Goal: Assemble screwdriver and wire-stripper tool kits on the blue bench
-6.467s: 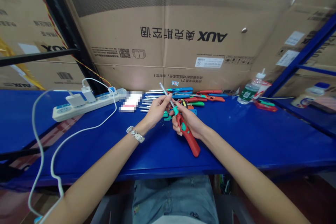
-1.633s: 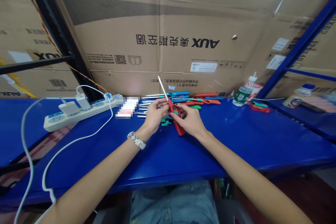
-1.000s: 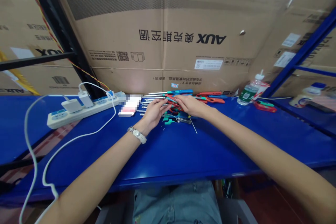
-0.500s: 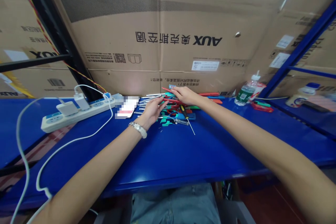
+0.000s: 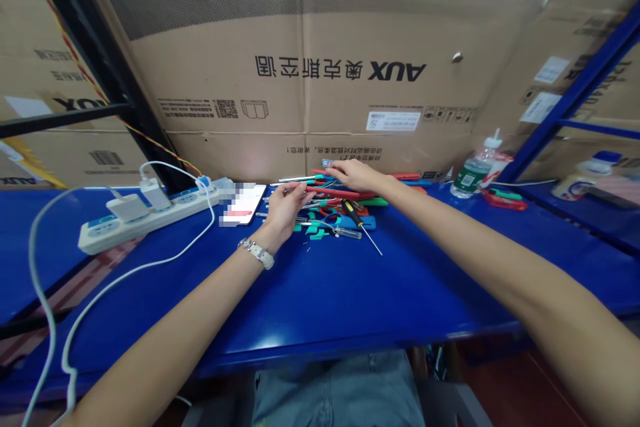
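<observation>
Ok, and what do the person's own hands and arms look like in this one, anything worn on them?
Both the left hand and the right hand are bare, with no gloves. No sleeves show on either forearm. The left wrist wears a pale, silvery-white watch or bracelet; the right wrist has nothing on it.

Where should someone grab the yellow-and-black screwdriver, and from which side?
Probably by the thick handle of the screwdriver, from above and the near side. It lies at a slant, handle against the clutter, thin shaft pointing toward the person and right; the handle offers fingers more to close around.
</observation>
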The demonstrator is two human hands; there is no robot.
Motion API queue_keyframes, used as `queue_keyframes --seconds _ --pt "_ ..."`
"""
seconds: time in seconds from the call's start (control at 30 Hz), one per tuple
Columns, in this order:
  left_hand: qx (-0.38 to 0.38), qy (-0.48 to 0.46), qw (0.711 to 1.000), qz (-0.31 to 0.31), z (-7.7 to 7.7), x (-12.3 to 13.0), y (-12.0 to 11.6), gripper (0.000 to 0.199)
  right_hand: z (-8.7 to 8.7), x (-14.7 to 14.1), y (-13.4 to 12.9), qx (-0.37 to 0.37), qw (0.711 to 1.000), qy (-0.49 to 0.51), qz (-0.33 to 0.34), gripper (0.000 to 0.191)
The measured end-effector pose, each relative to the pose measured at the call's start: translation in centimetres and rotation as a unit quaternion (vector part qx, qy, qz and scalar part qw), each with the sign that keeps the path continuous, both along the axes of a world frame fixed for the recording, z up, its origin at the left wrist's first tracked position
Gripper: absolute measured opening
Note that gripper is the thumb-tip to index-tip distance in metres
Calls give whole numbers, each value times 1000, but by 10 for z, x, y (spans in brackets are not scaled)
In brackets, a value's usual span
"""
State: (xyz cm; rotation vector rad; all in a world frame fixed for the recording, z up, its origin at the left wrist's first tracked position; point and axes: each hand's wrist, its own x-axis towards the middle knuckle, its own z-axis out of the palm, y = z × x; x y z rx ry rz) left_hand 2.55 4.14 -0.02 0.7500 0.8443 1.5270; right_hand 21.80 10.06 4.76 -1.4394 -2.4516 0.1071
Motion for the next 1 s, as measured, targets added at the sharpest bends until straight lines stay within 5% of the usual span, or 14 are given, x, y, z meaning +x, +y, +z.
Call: queue_keyframes --seconds 0.27,0.47,0.7,1.0 --pt "15 9 1000 0 -2 -10 3 15 -7 2 10 -90 988 125 -17 33" --pt "40 14 999 -5 0 -12 0 15 -14 0 6 -63 990 127 -15 39" --pt "45 14 999 7 2 -10 -1 15 -22 0 10 -19 988 154 -15 25" --pt "53 12 998 11 1 -8 -3 17 -22 -5 12 -25 988 146 -51 37"
